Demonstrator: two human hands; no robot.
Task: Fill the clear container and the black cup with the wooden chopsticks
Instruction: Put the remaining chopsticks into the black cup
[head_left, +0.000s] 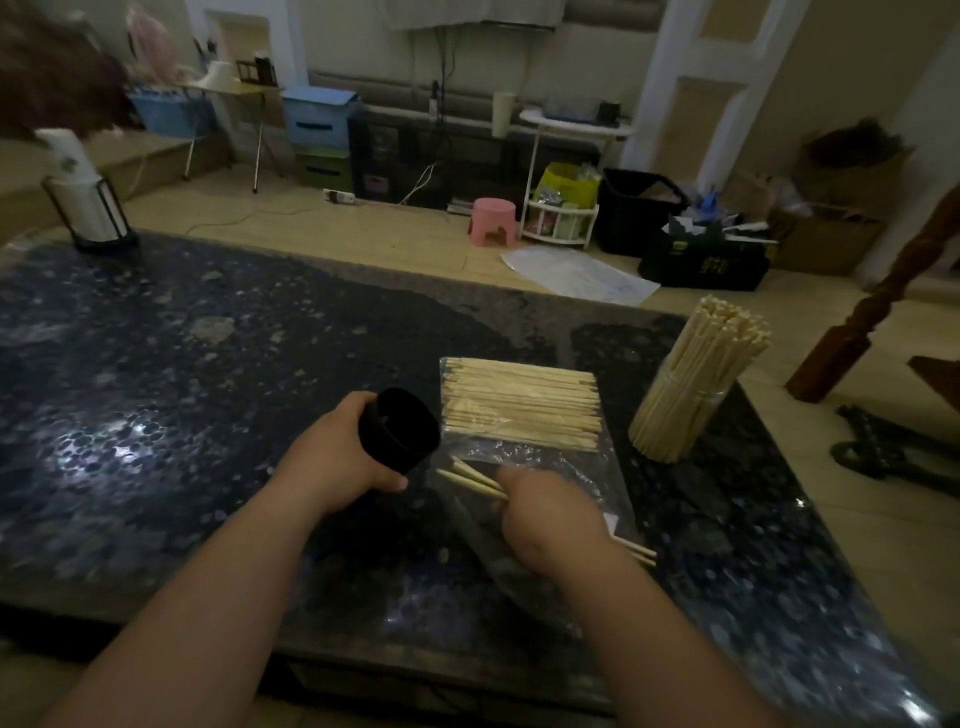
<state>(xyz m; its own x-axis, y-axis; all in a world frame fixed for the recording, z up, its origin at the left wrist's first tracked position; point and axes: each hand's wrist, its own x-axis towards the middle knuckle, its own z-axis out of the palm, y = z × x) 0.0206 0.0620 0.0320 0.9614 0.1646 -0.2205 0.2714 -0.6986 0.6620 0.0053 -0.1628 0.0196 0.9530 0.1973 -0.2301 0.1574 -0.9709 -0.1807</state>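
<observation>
My left hand (337, 457) grips the black cup (400, 428), tilted with its mouth facing up and right, just above the dark table. My right hand (545, 512) is closed around a few wooden chopsticks (470, 478), their tips pointing left toward the cup. A flat row of wooden chopsticks (519, 402) lies on a clear plastic bag beyond my hands. At the right, the clear container (691, 410) stands packed with upright chopsticks.
The dark speckled table (182, 364) stretches left. A paper-towel holder (91, 208) stands at its far left corner. The clear plastic bag (550, 467) lies under my right hand. The table's right edge runs close to the container.
</observation>
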